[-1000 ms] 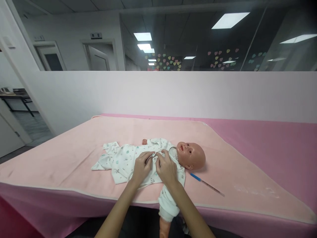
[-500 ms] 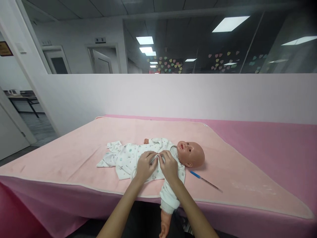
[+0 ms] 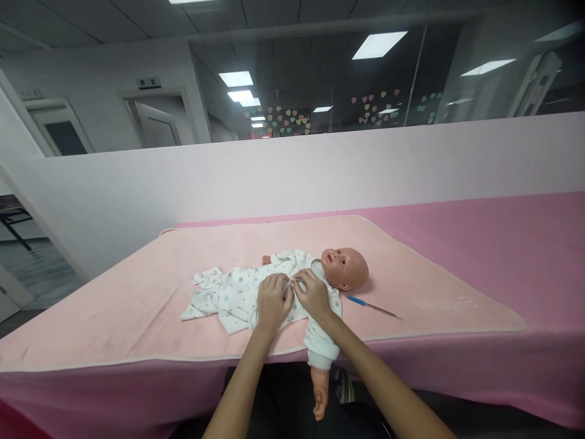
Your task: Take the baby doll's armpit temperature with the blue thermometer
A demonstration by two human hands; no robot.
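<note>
Near the front edge of the counter point(image 3: 525, 256), the doll point(image 3: 347, 268) lies with both arms already sleeved, left hand point(image 3: 273, 302) and right hand point(image 3: 314, 296) fingers pinching its outfit point(image 3: 240, 286) at the chest, fastening apparently unfinished.

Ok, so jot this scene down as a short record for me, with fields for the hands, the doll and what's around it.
Left hand: fingers closed on the front of the white printed garment
Right hand: fingers closed on the garment beside the left; exact pinched bit too small to tell
Doll: wearing the garment, head to the person's right, near arm past the table edge
Stick: thin, blue-ended, near the head
Mat: peach, under the doll, over pink cloth
</note>
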